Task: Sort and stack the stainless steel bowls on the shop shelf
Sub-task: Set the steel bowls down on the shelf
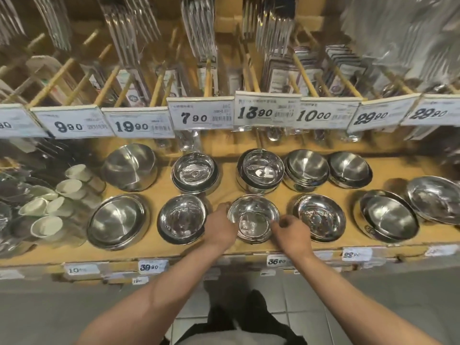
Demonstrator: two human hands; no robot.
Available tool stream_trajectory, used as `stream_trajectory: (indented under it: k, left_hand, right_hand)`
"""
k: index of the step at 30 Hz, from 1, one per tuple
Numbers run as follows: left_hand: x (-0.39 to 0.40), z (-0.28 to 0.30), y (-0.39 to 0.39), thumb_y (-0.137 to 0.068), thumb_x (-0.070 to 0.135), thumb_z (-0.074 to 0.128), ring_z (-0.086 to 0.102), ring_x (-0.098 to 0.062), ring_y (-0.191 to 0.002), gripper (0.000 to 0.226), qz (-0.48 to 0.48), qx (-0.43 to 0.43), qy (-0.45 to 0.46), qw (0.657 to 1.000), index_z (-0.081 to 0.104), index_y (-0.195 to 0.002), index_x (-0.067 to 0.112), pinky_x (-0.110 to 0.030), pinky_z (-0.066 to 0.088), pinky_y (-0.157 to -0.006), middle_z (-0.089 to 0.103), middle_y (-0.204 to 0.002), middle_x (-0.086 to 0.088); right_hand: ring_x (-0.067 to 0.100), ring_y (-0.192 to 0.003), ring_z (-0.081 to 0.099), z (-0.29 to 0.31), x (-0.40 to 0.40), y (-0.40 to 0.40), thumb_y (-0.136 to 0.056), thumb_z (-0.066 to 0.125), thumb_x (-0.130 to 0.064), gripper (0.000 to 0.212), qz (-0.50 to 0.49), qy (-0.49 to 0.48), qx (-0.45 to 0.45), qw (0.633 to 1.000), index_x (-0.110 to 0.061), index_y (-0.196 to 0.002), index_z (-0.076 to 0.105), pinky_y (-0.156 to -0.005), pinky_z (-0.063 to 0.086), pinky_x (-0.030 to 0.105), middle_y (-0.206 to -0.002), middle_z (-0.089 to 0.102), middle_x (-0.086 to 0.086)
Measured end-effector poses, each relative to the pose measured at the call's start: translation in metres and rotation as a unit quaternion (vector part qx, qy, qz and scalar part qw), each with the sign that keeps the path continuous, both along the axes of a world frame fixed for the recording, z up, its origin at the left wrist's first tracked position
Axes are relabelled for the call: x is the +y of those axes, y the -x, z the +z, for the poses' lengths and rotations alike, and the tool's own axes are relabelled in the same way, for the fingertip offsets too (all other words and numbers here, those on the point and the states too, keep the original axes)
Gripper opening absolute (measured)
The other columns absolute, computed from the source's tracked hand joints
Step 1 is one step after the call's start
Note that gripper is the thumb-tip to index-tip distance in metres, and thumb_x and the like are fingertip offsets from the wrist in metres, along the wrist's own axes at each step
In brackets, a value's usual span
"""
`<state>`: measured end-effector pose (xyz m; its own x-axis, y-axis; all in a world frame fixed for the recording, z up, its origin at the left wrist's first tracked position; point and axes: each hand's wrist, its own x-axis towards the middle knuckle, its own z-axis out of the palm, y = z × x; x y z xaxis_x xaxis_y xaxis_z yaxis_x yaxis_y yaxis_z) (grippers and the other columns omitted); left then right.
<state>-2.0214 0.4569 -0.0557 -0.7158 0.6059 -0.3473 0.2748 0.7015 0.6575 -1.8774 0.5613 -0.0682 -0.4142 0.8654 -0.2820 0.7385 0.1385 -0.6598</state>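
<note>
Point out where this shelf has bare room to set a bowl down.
The clearest bare wood on the shelf lies between the two middle back stacks, and. A narrower strip runs between the tilted bowl and that left stack. The right end is crowded, as are the white cups.

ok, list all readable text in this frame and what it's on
Upper rail price cards, left to right:
"9 90"
"19 90"
"7 90"
"13 90"
"10 00"
"29 90"
"29 90"
Leftmost card cut off: "80"

Lower shelf-edge tags:
"39 90"
"36 90"
"10", rest blurred
"29", probably

Barcodes, fine print, packaging: too blurred.
</note>
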Motion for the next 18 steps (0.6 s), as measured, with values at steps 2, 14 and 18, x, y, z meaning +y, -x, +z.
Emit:
stream_trajectory:
  k: [2,14,18]
  left_hand:
    - [0.002,0.000,0.002,-0.092,0.011,0.064,0.068,-0.026,-0.095,0.036,-0.012,0.014,0.020,1.000,0.061,-0.127,0.007,-0.034,0.058,-0.075,0.071,-0.110,-0.011]
    - [0.003,-0.003,0.012,-0.089,0.011,0.068,0.057,-0.012,-0.080,0.052,-0.057,0.015,0.036,0.998,0.053,-0.139,0.007,-0.007,0.042,-0.055,0.068,-0.119,-0.011]
    - [0.003,-0.003,0.012,-0.089,0.010,0.068,0.068,-0.025,-0.094,0.050,-0.038,-0.030,0.030,0.998,0.054,-0.136,0.004,-0.033,0.060,-0.076,0.068,-0.118,-0.015]
  right_hand:
    - [0.010,-0.061,0.053,-0.003,-0.002,0.000,-0.096,0.066,-0.026,0.019,0.008,-0.026,0.001,1.000,-0.009,-0.092,0.073,-0.064,0.041,0.028,-0.074,0.062,-0.003]
    - [0.031,-0.090,0.065,-0.011,-0.013,0.000,-0.091,0.069,-0.016,0.028,-0.012,-0.050,0.014,0.999,-0.004,-0.116,0.066,-0.078,0.051,0.035,-0.098,0.068,0.016]
    - [0.025,-0.076,0.058,-0.008,-0.011,-0.001,-0.090,0.067,-0.010,0.013,0.000,-0.056,0.010,0.998,-0.002,-0.100,0.068,-0.068,0.039,0.027,-0.086,0.067,0.013]
